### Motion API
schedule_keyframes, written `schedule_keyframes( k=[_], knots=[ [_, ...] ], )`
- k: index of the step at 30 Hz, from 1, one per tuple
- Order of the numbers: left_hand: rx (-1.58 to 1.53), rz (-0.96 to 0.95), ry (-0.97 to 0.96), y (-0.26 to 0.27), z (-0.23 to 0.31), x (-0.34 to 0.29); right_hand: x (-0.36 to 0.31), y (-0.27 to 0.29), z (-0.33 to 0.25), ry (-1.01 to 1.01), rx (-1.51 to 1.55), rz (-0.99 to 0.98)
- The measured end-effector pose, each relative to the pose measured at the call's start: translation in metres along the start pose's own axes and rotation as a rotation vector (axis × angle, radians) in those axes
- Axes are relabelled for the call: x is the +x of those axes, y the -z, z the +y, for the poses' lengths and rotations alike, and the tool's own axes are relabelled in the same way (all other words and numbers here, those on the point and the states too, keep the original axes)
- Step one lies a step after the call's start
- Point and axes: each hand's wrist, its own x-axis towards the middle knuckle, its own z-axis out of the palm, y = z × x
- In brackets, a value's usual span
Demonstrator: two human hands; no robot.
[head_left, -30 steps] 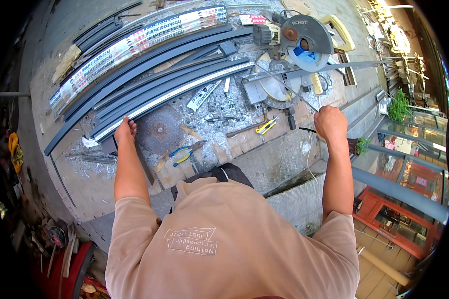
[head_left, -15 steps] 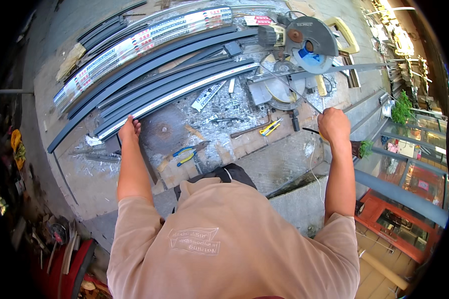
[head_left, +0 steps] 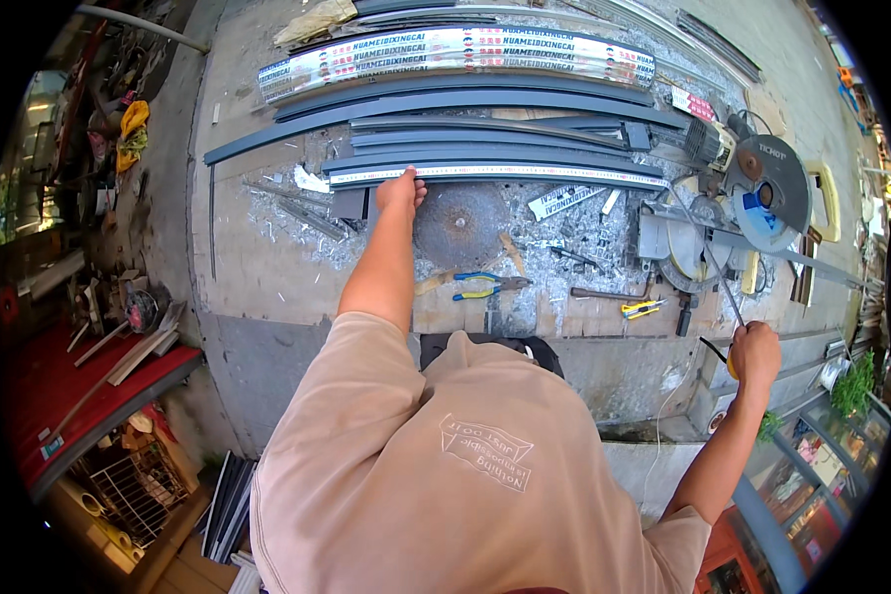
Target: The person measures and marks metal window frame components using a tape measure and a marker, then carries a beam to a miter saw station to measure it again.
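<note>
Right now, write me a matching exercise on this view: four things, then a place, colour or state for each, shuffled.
Things
1. left hand
2. right hand
3. pliers
4. chop saw

Places, colours, states
A. just right of the grey bars
B. closed on the measuring tape, away from those bars
C. blue-and-yellow handled
D. touching the tape's white stretch, over the bars

Pairs: 1-D, 2-B, 3-C, 4-A

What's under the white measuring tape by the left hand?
Long dark grey bars show along both sides of the measuring tape. The strip right beneath it is covered, and the left hand hides a bit more.
</note>
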Motion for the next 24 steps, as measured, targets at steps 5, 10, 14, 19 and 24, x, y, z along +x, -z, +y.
schedule_keyframes(
  k=[5,10,14,19,24],
  knots=[
    [-0.021,0.013,0.006,-0.001,0.002,-0.003,-0.003,0.003,0.0,0.003,0.009,-0.001],
    [-0.086,0.03,-0.003,0.007,-0.002,0.001,-0.01,0.01,-0.006,-0.004,0.027,0.001],
    [-0.026,0.015,0.0,0.0,0.006,-0.002,-0.017,0.003,-0.003,-0.029,0.041,-0.014],
    [-0.073,-0.042,-0.021,0.019,-0.015,0.039,-0.01,0.006,-0.006,-0.05,-0.001,-0.043],
    [-0.005,-0.013,0.02,0.017,0.0,0.026,-0.006,0.0,-0.002,-0.088,0.009,-0.068]
  ],
)
